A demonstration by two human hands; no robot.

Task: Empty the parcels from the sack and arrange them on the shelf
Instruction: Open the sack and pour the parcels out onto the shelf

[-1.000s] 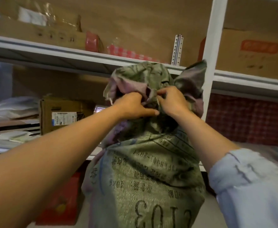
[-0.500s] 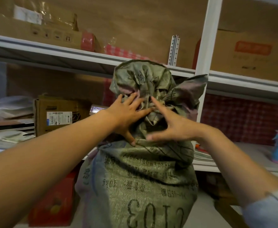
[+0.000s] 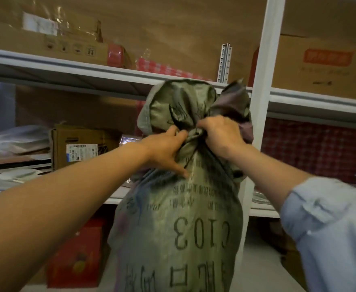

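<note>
The upright sack (image 3: 179, 207) blocks the shelf (image 3: 88, 74) post; boxes (image 3: 76, 146) crowd the left bay.

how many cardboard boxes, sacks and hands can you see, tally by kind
Brown cardboard boxes: 3 (upper left, upper right, middle shelf with label)
Red box under the shelf: 1
Sack: 1
Hands on the sack's neck: 2 (left hand, right hand)
Total: 7
</note>
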